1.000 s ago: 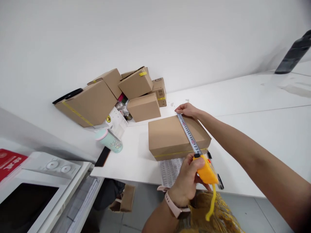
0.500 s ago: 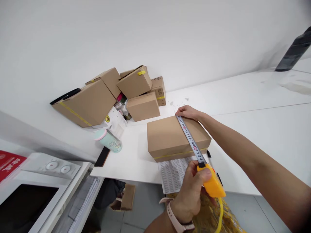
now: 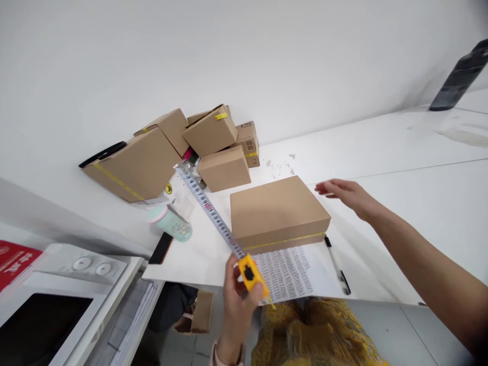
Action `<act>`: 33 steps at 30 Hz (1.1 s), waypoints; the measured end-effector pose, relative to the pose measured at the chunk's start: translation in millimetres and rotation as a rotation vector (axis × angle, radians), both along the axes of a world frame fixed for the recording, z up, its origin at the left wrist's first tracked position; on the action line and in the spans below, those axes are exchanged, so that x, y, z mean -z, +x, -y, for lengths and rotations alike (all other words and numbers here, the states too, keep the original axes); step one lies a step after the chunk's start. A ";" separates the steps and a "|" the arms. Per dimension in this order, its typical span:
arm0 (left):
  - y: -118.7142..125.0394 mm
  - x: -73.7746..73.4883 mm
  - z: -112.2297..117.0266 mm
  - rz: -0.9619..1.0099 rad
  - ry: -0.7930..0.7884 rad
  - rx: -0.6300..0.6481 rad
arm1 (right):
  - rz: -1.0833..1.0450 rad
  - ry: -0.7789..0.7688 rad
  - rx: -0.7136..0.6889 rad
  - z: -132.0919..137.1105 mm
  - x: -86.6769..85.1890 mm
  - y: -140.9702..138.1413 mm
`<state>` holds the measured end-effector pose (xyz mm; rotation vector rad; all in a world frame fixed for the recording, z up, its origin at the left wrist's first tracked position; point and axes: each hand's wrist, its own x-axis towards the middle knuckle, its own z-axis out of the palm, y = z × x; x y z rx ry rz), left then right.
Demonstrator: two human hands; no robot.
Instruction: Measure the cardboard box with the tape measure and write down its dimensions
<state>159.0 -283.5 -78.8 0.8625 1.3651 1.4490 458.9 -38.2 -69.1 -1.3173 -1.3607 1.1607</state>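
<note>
Left hand (image 3: 238,304) around one tape measure (image 3: 251,273)

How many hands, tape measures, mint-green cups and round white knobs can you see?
Hands: 2 (left hand, right hand)
Tape measure: 1
Mint-green cup: 1
Round white knobs: 2
Total: 6

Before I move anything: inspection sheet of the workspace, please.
Surface: white table, grey marks beyond the box.
Job's things: cardboard box on the table; tape measure, blade out, pointing away to the box's left.
Clutter: printed sheet, pen, tumbler, piled boxes.
Hands: left hand grips the tape measure; right hand open, holding nothing.
Cables: nothing seen.
Surroundings: white wall, appliance left, dark bottle far right.
</note>
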 end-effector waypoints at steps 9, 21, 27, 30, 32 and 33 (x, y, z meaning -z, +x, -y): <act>-55.1 -4.8 -34.9 0.087 0.003 0.013 | 0.015 0.021 -0.373 71.5 3.1 6.7; -30.6 -87.3 -58.7 0.071 0.135 0.222 | 0.154 0.099 -0.173 47.3 -29.3 -48.8; 31.7 -64.3 -15.4 0.355 -0.080 0.498 | 0.132 0.273 -0.010 28.9 -45.9 -54.2; 44.7 -53.9 -6.3 0.455 -0.207 0.506 | 0.115 0.364 -0.051 13.8 -61.0 -64.0; 49.3 -50.6 -5.3 0.480 -0.235 0.470 | 0.127 0.373 -0.112 2.6 -65.6 -75.0; 51.2 -50.0 -5.4 0.485 -0.239 0.459 | 0.141 0.356 -0.141 -2.9 -66.2 -81.2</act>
